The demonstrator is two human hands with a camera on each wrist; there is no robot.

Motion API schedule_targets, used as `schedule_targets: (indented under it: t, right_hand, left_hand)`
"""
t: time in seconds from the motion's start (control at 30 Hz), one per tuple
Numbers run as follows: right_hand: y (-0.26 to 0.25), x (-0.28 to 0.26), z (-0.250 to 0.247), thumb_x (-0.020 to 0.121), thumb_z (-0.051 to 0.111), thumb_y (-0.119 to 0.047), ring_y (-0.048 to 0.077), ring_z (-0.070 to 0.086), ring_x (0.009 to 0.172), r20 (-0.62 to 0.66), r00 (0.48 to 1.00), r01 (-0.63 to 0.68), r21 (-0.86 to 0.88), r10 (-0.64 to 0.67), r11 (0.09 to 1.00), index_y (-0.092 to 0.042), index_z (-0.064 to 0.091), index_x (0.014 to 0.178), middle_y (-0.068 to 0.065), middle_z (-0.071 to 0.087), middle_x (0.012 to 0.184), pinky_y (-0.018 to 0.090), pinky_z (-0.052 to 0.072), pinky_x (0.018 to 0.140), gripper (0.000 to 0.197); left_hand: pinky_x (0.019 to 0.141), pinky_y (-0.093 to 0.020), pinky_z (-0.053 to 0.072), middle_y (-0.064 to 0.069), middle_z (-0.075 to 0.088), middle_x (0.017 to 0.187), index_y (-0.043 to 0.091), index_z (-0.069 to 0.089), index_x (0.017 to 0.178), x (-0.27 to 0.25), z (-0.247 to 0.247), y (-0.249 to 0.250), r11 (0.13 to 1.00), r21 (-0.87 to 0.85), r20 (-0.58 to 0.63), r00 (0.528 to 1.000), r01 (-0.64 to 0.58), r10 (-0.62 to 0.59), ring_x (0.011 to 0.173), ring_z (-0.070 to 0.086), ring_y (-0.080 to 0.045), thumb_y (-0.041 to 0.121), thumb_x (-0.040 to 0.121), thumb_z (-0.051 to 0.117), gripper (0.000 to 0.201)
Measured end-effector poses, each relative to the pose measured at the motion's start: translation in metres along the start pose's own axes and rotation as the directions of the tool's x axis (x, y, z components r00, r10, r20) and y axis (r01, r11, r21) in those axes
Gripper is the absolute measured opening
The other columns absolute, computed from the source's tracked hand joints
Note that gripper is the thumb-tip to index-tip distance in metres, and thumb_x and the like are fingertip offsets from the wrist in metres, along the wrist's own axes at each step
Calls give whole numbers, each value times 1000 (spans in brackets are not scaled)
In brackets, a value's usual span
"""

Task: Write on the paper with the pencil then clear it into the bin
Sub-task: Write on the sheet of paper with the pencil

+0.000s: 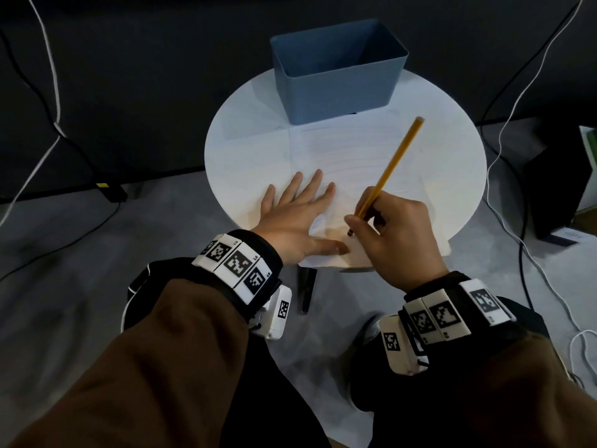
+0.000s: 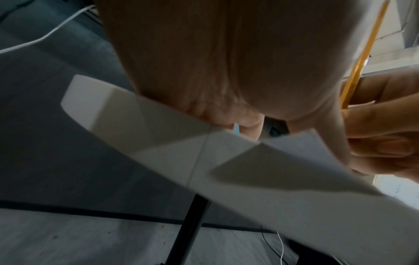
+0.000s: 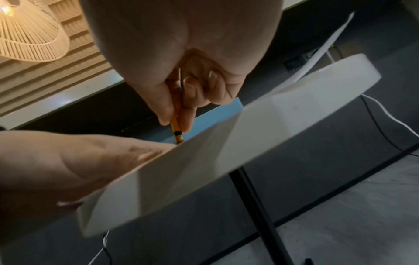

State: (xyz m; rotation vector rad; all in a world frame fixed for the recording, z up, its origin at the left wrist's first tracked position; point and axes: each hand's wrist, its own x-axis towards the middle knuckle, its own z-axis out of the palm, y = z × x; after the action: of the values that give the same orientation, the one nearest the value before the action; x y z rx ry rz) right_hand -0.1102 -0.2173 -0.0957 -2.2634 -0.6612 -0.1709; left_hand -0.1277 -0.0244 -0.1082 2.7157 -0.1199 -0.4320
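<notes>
Nearest to the person, two brown sleeves end in wristbands of black-and-white square markers. At the near edge of the round white tabletop the left hand lies flat on the paper, fingers straight and spread apart, thumb stretched toward the other hand. The right hand sits just beside it, fingers and thumb curled tight around the lower part of the yellow pencil. The dark tip meets the sheet at the near edge; in the right wrist view the tip drops behind the sheet's lifted edge, so the contact itself is hidden there.

The paper covers the middle and right of the tabletop, and its near corner hangs over the near edge. It is white on white, so its far and right edges are hard to trace, and any writing is too faint to read. The pencil slants up and away toward the far right.

At the far edge stands the blue bin, its base just beyond the sheet; whether they touch I cannot tell. Its inside is in shadow. Under the tabletop a black leg shows, and cables trail across the grey floor.
</notes>
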Motion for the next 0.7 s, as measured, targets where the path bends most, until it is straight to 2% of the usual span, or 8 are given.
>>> schedule_targets:
  t: [0.1,0.17,0.23,0.33,0.43,0.53,0.7]
  right_hand:
    - [4,1,1,91,72,-21,5,53,61,19,1000,-20,-33,21,999,-21,58,79,-9,65,70,33,48,59,19]
    - [7,2,-4,91,72,-20,6,53,61,-1,999,-34,-64,34,997,-21,57,78,-8,65,70,34,48,60,19]
    - [6,2,-7,90,72,-19,4,52,60,-21,999,-38,-70,36,997,-21,57,78,-10,64,68,30,44,58,20]
    - [-2,2,-1,90,74,-20,1,53,60,-2,1000,-31,-39,31,999,-22,58,78,-14,62,67,18,37,59,20]
    - [-5,1,5,90,74,-20,1,53,59,26,999,-25,-26,26,999,-21,59,79,-13,64,68,21,40,59,19]
    - [1,1,-2,89,74,-16,1,55,59,-11,999,-49,-37,49,998,-20,58,77,-16,59,61,17,35,58,21]
    - [4,1,-9,89,75,-16,2,55,59,-53,996,-74,-59,71,995,-17,60,77,-20,54,56,18,35,56,20]
  left_hand:
    - [119,-48,-17,18,-25,161,42,-6,157,-1,0,1,1000,24,12,1000,7,-8,147,-29,-8,79,79,53,104]
    - [119,-47,-17,19,-26,161,43,-7,156,-1,-1,2,1000,27,19,1000,13,-13,147,-29,-8,80,79,52,104]
    - [119,-47,-18,19,-26,161,43,-7,156,-1,-2,2,1000,27,22,1000,14,-14,147,-29,-8,81,79,52,104]
    - [119,-48,-17,19,-27,160,42,-7,156,0,-2,1,1000,27,24,1000,13,-14,147,-29,-9,81,78,52,105]
    - [119,-48,-17,18,-27,160,43,-8,156,0,-1,2,999,36,32,999,11,-13,147,-30,-9,82,78,50,106]
    - [119,-49,-16,19,-28,160,43,-10,155,0,-2,1,998,65,36,999,17,-19,147,-29,-9,81,79,51,105]
    - [119,-48,-17,19,-27,160,44,-9,156,-1,-2,1,999,44,31,999,13,-15,147,-29,-9,80,79,52,105]
